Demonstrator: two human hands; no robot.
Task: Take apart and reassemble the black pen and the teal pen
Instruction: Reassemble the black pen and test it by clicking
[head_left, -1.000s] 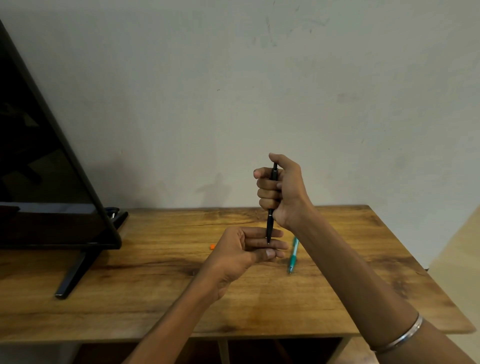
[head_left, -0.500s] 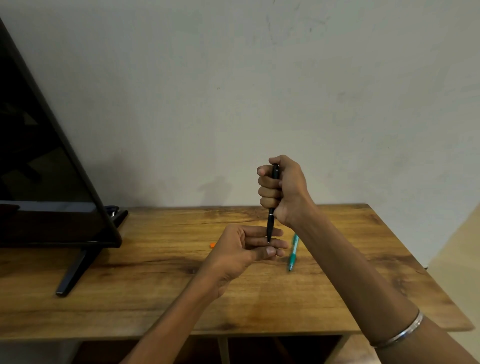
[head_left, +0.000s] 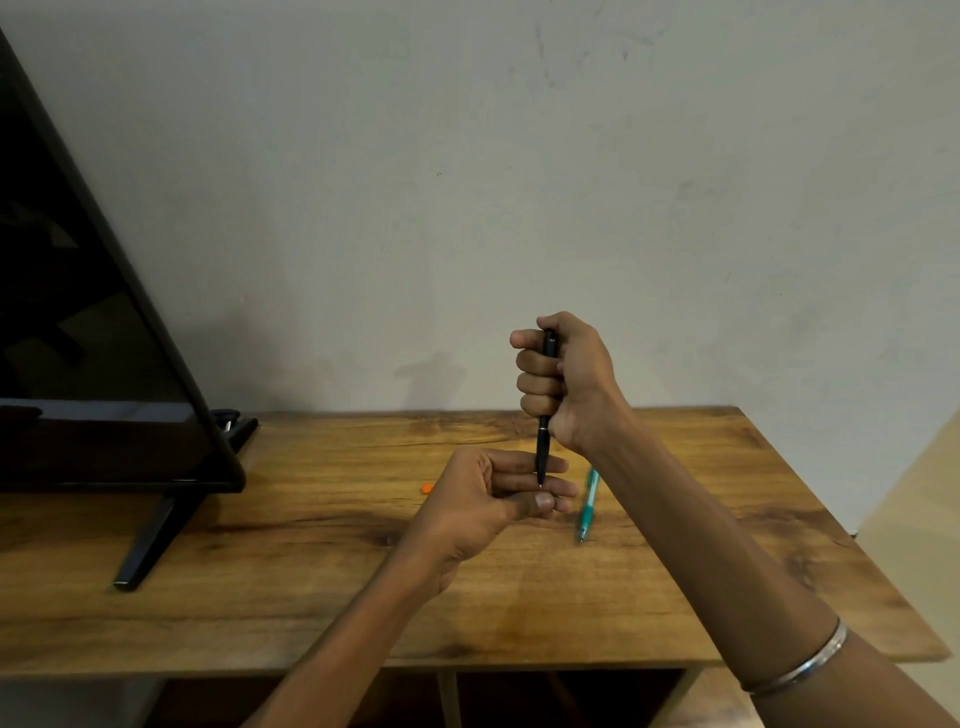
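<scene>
Fingers (head_left: 535, 371) of the right hand (head_left: 563, 382) wrap in a closed fist around the upper barrel of the black pen (head_left: 544, 447), held upright above the wooden worktop (head_left: 311, 571), its long axis vertical and its tip pointing down. That tip touches the extended fingers (head_left: 550, 486) of the left hand (head_left: 483, 499), which sits loosely open just below, thumb laid across, gripping nothing. Compared with a second ago, both hands and the pen are almost where they were. Just right of the left hand, the teal pen (head_left: 588, 503) lies flat on the worktop, its tip toward the near edge. A small orange piece (head_left: 427, 488) lies left of that hand. No writing is legible on either pen.
</scene>
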